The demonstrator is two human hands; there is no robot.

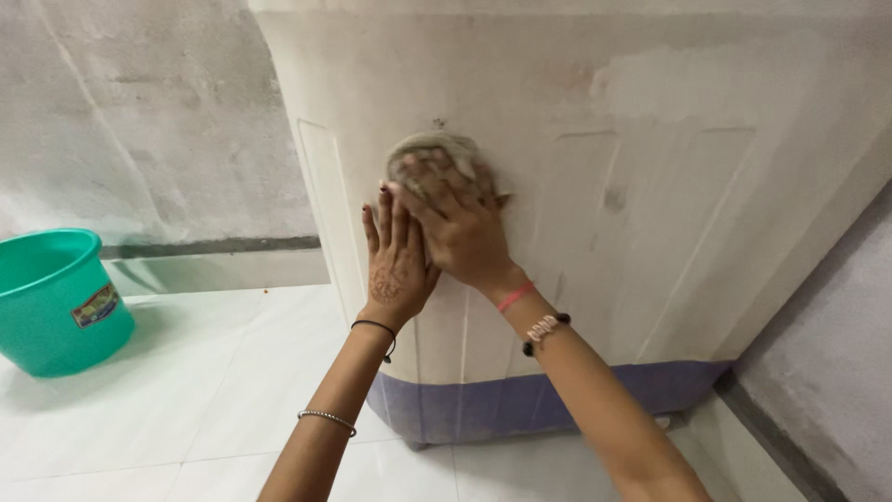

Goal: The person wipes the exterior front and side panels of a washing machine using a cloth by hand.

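Both hands are working on the cream washing machine (595,232); the right hand (460,232) is pressing a scrubbing pad (435,156) flat against it. Left hand (398,260) is lying open beside it; a green bucket (51,302) is standing on the floor (186,400).

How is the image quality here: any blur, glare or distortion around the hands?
Head view: soft, even light without glare; the right hand and scrub pad look slightly blurred; the left hand is sharper; the appliance's edges lean from wide-angle distortion; a faint shadow lies beside the green bucket.

The white floor (186,390) lies open between the green bucket (56,297) at its left edge and the appliance (595,232) against the right wall (827,372).
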